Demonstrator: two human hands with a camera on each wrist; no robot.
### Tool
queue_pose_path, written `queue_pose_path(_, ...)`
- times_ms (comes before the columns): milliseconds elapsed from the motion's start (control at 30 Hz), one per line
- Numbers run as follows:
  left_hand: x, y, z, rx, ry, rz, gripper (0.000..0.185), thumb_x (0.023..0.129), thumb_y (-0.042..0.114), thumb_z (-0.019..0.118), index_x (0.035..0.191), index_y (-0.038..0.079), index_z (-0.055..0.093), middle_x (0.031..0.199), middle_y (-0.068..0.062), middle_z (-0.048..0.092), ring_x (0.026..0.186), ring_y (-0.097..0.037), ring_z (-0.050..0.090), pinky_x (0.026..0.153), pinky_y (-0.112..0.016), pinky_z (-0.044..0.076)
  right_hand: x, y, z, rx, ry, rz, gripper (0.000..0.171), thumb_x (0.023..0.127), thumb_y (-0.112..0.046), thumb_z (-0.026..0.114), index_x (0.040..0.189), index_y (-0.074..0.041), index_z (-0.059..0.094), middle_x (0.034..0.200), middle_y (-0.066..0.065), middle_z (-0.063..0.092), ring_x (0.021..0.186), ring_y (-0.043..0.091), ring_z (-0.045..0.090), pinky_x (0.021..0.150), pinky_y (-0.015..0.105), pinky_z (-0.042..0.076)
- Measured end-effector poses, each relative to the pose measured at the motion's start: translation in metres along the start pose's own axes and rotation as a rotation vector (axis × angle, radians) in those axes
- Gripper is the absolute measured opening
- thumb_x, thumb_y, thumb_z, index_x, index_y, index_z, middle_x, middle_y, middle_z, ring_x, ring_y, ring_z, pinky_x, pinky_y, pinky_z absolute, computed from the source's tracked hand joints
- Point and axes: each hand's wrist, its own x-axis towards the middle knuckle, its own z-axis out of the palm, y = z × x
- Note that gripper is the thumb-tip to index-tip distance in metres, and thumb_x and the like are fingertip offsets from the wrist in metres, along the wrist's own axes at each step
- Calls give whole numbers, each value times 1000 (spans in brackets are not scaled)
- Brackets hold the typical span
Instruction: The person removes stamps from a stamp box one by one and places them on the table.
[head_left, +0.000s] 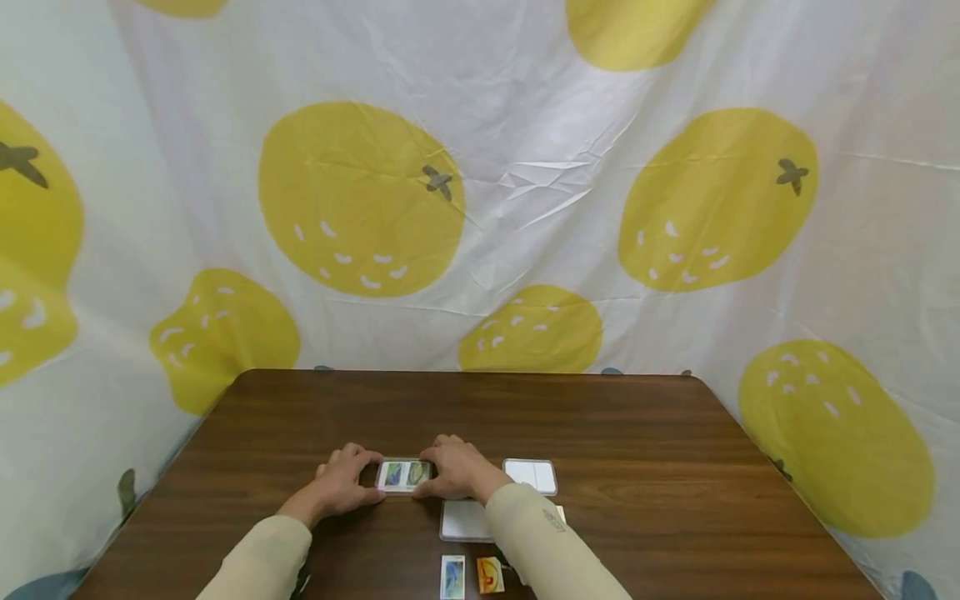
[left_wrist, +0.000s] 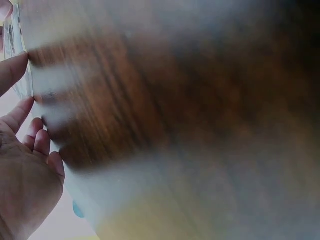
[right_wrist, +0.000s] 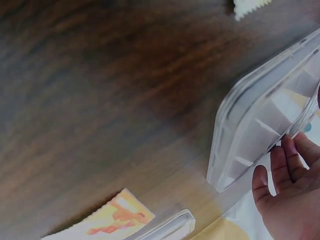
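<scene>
Near the front edge of the dark wooden desk [head_left: 600,417], the left hand [head_left: 347,482] and right hand [head_left: 457,471] clasp a clear rigid plastic card case [head_left: 405,475] by its short ends, fingers curled round it. It looks light, stiff and slippery; the edges seem the best hold.

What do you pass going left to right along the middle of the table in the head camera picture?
Left hand → clear case with pictured cards, held between both hands → right hand → second clear case lying apart on the brown table.
</scene>
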Motion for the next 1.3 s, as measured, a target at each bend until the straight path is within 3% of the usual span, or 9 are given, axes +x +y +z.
queue_pose_path(333,-1,0,-2,2,-8,-39,51,79,27,82,124,10,63,120,-11,51,111,-33,45,88,-53,33,2,-1,0,-9,-3,-6,59,84,-51,75,129,-14,65,124,4,57,118,21,51,101,41,40)
queue_pose_path(667,-4,2,-2,-5,0,13,52,79,27,79,123,5,63,119,-14,51,112,-36,45,87,-53,33,1,-2,-2,-17,-16,-4,58,83,-50,76,128,-15,66,124,4,57,118,22,52,101,41,40)
queue_pose_path(867,-4,4,-3,-8,-3,-9,52,79,28,80,123,8,63,120,-12,51,113,-35,45,89,-55,33,0,0,-2,12,-16,-4,59,83,-51,76,129,-15,65,124,4,57,119,22,52,103,43,39)
queue_pose_path(1300,-2,2,-4,0,-7,-29,51,80,28,81,125,11,64,120,-10,51,113,-33,45,89,-54,33,-2,10,-11,20,52,-58,58,80,-47,80,126,-14,66,117,1,59,111,20,54,97,41,42)
